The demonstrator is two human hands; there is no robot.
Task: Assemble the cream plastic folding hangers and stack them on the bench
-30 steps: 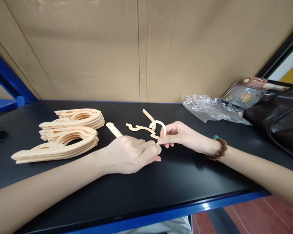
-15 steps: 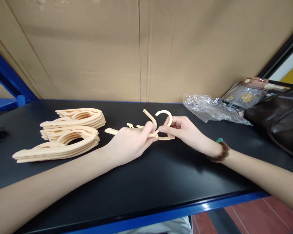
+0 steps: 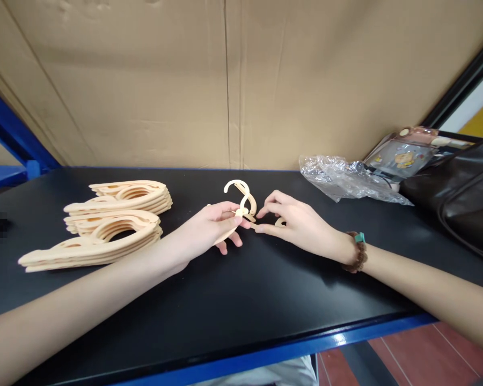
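My left hand [image 3: 215,228] is closed on a beige plastic hanger [image 3: 243,206], pinching it near the base of its upright hook; the palm and fingers hide part of it. Just right of that, my right hand [image 3: 295,222] has thumb and index finger apart, their tips beside the end of a slim beige piece. Whether they touch it is hard to tell. Another curved beige part [image 3: 280,221] shows behind the right thumb, mostly covered.
Two stacks of beige hanger pieces, a rear stack [image 3: 121,201] and a front stack [image 3: 96,249], lie left on the black table [image 3: 225,311]. Crumpled clear plastic [image 3: 342,177], a printed pouch [image 3: 404,155] and a dark bag [image 3: 454,187] sit at right. Cardboard [image 3: 145,80] stands behind.
The hook has shifted left and now stands above my left hand. My right hand has let go of it, its fingers parting. My left hand has turned, its lower fingers spreading.
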